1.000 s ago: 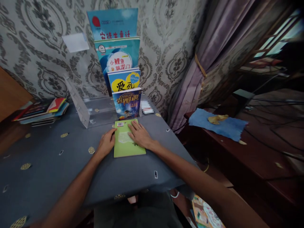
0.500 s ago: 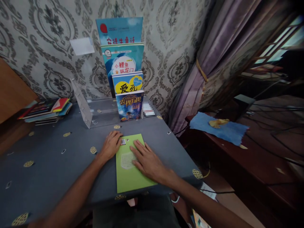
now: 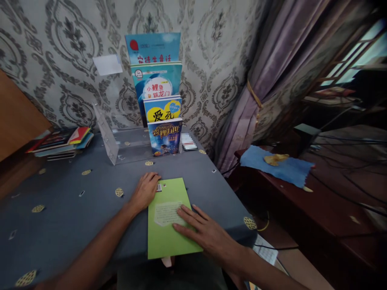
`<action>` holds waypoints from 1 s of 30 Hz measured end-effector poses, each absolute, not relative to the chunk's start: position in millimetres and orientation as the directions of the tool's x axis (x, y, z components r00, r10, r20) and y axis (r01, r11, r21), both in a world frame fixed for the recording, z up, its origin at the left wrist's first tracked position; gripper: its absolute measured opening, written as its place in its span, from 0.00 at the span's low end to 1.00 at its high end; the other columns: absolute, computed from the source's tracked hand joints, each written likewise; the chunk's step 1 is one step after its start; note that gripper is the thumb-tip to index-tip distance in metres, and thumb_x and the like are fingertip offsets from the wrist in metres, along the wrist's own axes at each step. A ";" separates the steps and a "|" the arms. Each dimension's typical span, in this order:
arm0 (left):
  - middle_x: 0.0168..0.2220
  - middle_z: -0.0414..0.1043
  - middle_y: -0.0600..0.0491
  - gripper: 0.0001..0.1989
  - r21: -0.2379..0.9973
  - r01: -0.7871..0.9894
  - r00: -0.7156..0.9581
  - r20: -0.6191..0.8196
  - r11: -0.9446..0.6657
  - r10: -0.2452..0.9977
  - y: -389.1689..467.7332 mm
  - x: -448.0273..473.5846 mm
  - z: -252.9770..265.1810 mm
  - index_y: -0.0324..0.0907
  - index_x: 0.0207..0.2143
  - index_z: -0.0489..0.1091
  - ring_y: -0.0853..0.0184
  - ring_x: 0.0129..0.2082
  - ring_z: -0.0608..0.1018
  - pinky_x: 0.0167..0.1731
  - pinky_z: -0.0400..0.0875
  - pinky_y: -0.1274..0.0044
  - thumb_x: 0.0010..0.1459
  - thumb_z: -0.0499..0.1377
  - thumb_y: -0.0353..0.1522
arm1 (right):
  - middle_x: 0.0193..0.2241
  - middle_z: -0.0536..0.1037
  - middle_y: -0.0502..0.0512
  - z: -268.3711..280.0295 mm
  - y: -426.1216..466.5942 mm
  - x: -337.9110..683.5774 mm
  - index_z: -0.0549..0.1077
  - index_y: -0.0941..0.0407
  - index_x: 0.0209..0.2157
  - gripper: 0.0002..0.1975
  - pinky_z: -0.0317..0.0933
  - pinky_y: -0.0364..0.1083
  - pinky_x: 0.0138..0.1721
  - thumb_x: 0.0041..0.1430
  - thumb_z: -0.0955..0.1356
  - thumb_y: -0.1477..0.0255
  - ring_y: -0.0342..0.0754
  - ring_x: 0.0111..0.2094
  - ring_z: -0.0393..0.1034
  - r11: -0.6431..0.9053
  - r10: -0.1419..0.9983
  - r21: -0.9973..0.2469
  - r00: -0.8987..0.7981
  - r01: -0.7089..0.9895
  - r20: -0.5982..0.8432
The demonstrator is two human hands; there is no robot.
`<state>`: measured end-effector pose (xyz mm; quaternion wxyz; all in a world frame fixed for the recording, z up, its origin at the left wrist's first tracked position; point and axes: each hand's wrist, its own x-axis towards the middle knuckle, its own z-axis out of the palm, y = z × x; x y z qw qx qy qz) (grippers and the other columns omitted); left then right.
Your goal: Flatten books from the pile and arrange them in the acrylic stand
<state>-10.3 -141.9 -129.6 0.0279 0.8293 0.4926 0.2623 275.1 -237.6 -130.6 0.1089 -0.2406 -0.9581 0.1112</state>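
A green book (image 3: 163,237) lies flat with its back cover up, showing a barcode and a pale text panel. Its lower edge reaches the table's front edge. My left hand (image 3: 146,190) rests along the book's upper left edge, fingers stretched forward and touching the cover near the barcode. Spread flat over the right side of the cover is my right hand (image 3: 201,229), with its fingertips on the text panel.
A clear acrylic rack (image 3: 105,139) stands behind, holding several upright books, with a blue book (image 3: 165,139) in front. More books (image 3: 65,141) are stacked at the table's left. On a dark red bench (image 3: 302,209) to the right lies a blue cloth (image 3: 272,165).
The green book has slid slightly toward me. My right hand has moved nearer me and to the right across the cover; the left hand stays at the upper left edge.
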 end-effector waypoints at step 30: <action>0.54 0.76 0.44 0.37 0.942 -0.310 -0.018 0.130 -0.130 0.991 -122.6 1.7 -114.0 0.41 0.58 0.69 0.55 0.60 0.72 0.62 0.64 0.61 0.61 0.51 0.59 | 0.37 0.82 0.55 -98.6 -97.7 187.0 0.77 0.55 0.40 0.20 0.69 0.52 0.45 0.61 0.66 0.53 0.53 0.39 0.74 0.444 0.894 -0.895 -0.053 -0.045 0.446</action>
